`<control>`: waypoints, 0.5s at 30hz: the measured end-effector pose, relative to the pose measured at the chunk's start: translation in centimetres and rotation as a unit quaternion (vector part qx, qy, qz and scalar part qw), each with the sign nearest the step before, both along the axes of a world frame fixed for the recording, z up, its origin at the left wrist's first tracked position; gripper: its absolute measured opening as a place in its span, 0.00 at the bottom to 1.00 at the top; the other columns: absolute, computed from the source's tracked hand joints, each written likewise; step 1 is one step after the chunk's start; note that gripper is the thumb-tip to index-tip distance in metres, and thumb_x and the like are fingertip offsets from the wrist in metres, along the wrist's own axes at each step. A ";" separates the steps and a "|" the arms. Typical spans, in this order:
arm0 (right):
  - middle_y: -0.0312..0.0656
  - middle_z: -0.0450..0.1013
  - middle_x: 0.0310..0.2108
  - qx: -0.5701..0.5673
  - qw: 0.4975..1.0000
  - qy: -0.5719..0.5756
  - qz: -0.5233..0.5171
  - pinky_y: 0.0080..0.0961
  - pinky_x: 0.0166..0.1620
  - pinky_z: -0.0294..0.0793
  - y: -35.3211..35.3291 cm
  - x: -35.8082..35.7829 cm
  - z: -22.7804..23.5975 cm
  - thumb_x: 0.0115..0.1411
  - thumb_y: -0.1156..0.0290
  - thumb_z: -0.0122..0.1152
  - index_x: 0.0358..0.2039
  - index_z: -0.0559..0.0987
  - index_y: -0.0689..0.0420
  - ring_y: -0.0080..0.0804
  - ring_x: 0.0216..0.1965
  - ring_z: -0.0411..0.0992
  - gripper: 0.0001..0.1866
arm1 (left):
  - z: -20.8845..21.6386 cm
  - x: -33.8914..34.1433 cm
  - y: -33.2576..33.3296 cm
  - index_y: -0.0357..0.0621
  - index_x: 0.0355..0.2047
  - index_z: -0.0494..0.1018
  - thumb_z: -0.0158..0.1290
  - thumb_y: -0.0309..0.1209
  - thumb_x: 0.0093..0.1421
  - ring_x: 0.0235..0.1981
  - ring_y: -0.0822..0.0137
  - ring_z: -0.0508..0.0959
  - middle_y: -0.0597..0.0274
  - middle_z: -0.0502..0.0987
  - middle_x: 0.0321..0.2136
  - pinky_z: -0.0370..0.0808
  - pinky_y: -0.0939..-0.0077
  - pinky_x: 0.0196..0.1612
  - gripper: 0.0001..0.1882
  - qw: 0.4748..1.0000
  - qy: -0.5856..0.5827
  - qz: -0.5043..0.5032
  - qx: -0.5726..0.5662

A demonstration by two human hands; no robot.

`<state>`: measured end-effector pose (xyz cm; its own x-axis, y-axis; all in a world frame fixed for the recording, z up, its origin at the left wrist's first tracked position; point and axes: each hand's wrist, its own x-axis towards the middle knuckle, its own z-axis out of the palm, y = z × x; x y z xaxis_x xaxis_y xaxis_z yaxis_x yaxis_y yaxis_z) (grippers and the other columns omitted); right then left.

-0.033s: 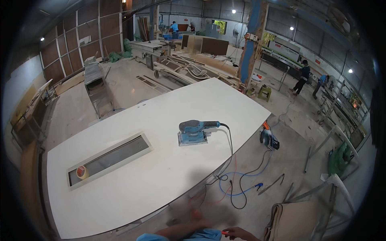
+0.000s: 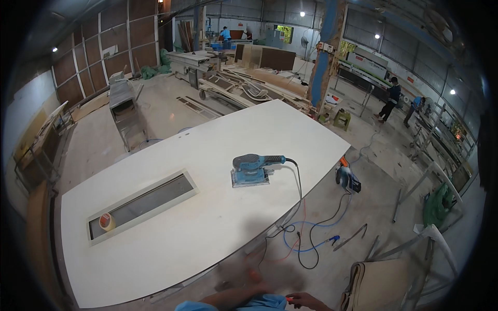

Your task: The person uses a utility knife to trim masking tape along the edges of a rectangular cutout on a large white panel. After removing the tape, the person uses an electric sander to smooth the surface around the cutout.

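Note:
My right hand [image 2: 307, 300], at the lower edge, has its fingers closed around a small red object [image 2: 289, 299], mostly hidden. My left forearm [image 2: 233, 297] reaches across in front of me from a blue sleeve; its hand is too blurred to make out the fingers. Ahead lies a large white door panel [image 2: 207, 228] with a framed rectangular window opening [image 2: 148, 205]. On the panel rests a blue electric sander [image 2: 251, 170], its black cord running off the near edge. A roll of masking tape [image 2: 107, 222] stands at the opening's left end. Neither hand touches the panel.
On the floor to the right lie a second blue power tool [image 2: 347, 178], a blue air hose [image 2: 311, 249] and tangled cords. Folded brown sheeting [image 2: 376, 285] sits near metal stands. A pile of boards [image 2: 249, 85] lies beyond, and people [image 2: 391, 101] work farther off.

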<state>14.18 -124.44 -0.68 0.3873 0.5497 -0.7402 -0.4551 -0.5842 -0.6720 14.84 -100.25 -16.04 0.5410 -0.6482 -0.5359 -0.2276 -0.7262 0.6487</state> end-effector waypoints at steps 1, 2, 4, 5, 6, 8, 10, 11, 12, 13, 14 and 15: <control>0.35 0.81 0.36 0.004 0.999 -0.025 -0.028 0.22 0.30 0.73 1.3 -0.7 -0.6 0.70 0.57 0.67 0.67 0.78 0.49 0.21 0.25 0.73 0.28 | -0.2 -0.2 0.7 0.37 0.50 0.84 0.56 0.50 0.69 0.46 0.50 0.84 0.49 0.86 0.45 0.79 0.60 0.52 0.26 0.997 -0.036 0.003 -0.062; 0.40 0.83 0.39 -0.025 0.999 0.002 -0.035 0.23 0.40 0.78 1.9 -1.2 -0.8 0.69 0.66 0.64 0.62 0.79 0.63 0.24 0.36 0.78 0.24 | -0.3 -0.4 1.3 0.37 0.49 0.84 0.56 0.50 0.68 0.47 0.46 0.83 0.47 0.85 0.46 0.79 0.58 0.53 0.27 0.992 -0.066 -0.004 -0.106; 0.40 0.82 0.41 -0.020 0.999 0.009 -0.024 0.23 0.39 0.77 2.8 -1.7 -1.1 0.69 0.64 0.64 0.65 0.79 0.59 0.24 0.38 0.78 0.25 | 0.1 -0.6 2.7 0.37 0.47 0.83 0.56 0.49 0.66 0.47 0.42 0.83 0.44 0.85 0.45 0.79 0.54 0.53 0.25 0.990 -0.078 0.025 -0.119; 0.39 0.82 0.41 -0.013 1.000 0.004 -0.017 0.23 0.39 0.77 3.2 -1.3 -1.2 0.70 0.64 0.64 0.66 0.78 0.57 0.23 0.38 0.77 0.26 | 0.4 -0.6 3.5 0.38 0.45 0.83 0.56 0.47 0.65 0.47 0.42 0.84 0.44 0.85 0.44 0.79 0.52 0.52 0.23 0.990 -0.059 0.081 -0.096; 0.39 0.82 0.41 -0.008 0.999 0.022 -0.040 0.23 0.39 0.77 2.8 -1.4 -0.8 0.70 0.63 0.64 0.65 0.79 0.56 0.23 0.37 0.77 0.25 | 0.9 -0.9 4.2 0.38 0.44 0.83 0.56 0.46 0.64 0.46 0.42 0.84 0.44 0.85 0.42 0.79 0.51 0.52 0.22 0.985 -0.013 0.159 -0.069; 0.38 0.82 0.41 0.001 0.995 0.057 -0.084 0.24 0.37 0.76 2.5 -0.8 -0.4 0.70 0.61 0.64 0.64 0.80 0.55 0.24 0.34 0.77 0.24 | 2.3 -1.1 5.0 0.39 0.40 0.82 0.56 0.43 0.62 0.45 0.42 0.85 0.44 0.84 0.39 0.80 0.49 0.51 0.19 0.968 -0.050 0.231 -0.089; 0.38 0.82 0.41 -0.036 0.996 -0.003 -0.084 0.24 0.37 0.76 3.4 -0.3 -0.7 0.71 0.59 0.63 0.65 0.80 0.53 0.24 0.32 0.76 0.25 | 4.0 -1.2 5.3 0.40 0.39 0.81 0.55 0.41 0.61 0.43 0.43 0.85 0.46 0.84 0.36 0.80 0.47 0.48 0.16 0.956 -0.128 0.240 -0.111; 0.38 0.82 0.41 -0.056 0.994 -0.031 -0.085 0.25 0.37 0.76 4.0 -0.2 -1.1 0.71 0.58 0.63 0.65 0.80 0.52 0.25 0.31 0.76 0.25 | 4.9 -1.1 5.1 0.41 0.39 0.80 0.55 0.40 0.61 0.41 0.44 0.86 0.47 0.85 0.35 0.80 0.47 0.46 0.16 0.957 -0.170 0.210 -0.101; 0.39 0.82 0.39 -0.064 0.991 -0.060 -0.103 0.26 0.35 0.77 5.4 -0.3 -1.8 0.71 0.58 0.64 0.64 0.81 0.54 0.25 0.29 0.76 0.24 | 5.7 -0.8 4.8 0.41 0.40 0.80 0.54 0.40 0.60 0.40 0.45 0.86 0.48 0.85 0.34 0.80 0.47 0.45 0.16 0.956 -0.213 0.181 -0.094; 0.39 0.82 0.38 -0.112 0.984 -0.127 -0.054 0.26 0.35 0.77 6.3 -0.5 -2.5 0.71 0.58 0.63 0.63 0.81 0.54 0.25 0.29 0.76 0.24 | 6.5 -0.6 4.2 0.41 0.41 0.80 0.54 0.40 0.60 0.40 0.45 0.86 0.48 0.85 0.34 0.80 0.47 0.44 0.16 0.959 -0.179 0.198 -0.097; 0.39 0.82 0.38 -0.156 0.969 -0.193 -0.004 0.26 0.35 0.77 7.7 -0.4 -3.2 0.71 0.58 0.63 0.63 0.81 0.54 0.25 0.29 0.77 0.24 | 7.3 -0.3 3.9 0.41 0.42 0.79 0.54 0.40 0.60 0.40 0.46 0.86 0.48 0.85 0.34 0.80 0.47 0.43 0.17 0.961 -0.147 0.214 -0.096; 0.39 0.82 0.37 -0.196 0.945 -0.258 0.045 0.27 0.35 0.78 8.7 -0.4 -3.7 0.71 0.58 0.63 0.63 0.82 0.54 0.25 0.30 0.77 0.24 | 8.1 -0.1 3.8 0.41 0.43 0.79 0.53 0.40 0.60 0.40 0.46 0.86 0.48 0.85 0.34 0.80 0.48 0.42 0.17 0.962 -0.112 0.229 -0.094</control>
